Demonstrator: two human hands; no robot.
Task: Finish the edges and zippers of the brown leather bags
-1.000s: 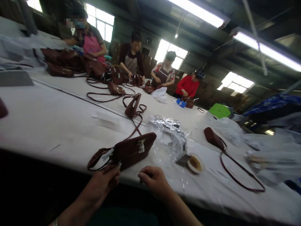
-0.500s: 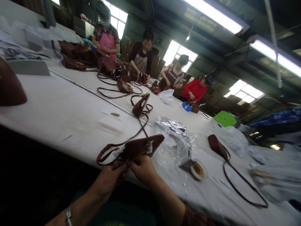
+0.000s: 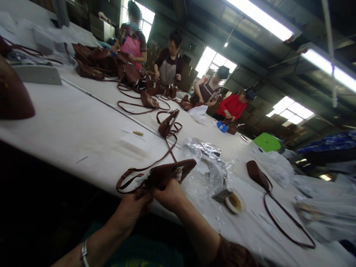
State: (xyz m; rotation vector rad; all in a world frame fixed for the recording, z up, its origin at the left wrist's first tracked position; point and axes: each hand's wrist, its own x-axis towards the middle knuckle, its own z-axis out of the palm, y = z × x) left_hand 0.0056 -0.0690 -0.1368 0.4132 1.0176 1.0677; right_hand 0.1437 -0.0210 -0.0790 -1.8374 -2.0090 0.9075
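Observation:
A brown handbag (image 3: 167, 172) lies tilted at the table's near edge, its strap (image 3: 167, 152) looping left and back. My left hand (image 3: 136, 204) is closed at the bag's lower left, the fingertips pinched together. Against the bag's near side, my right hand (image 3: 169, 194) is closed too, its thumb close to the left fingers. Both hands seem to grip the bag's near edge; the exact part between the fingers is hidden. A pale tag (image 3: 178, 174) hangs on the bag's front. Just behind stands another small brown bag (image 3: 169, 124).
Crumpled clear plastic (image 3: 203, 155) and a roll of tape (image 3: 234, 201) lie right of my hands. Farther right is a brown pouch with a strap (image 3: 257, 174). More brown bags (image 3: 97, 61) are heaped at the far left, where several co-workers stand. A green board (image 3: 267, 142) lies at right.
The view has shifted slightly. My hands stay at the handbag's near edge, with the right one a little higher. One co-worker across the table has lifted their hands off a bag.

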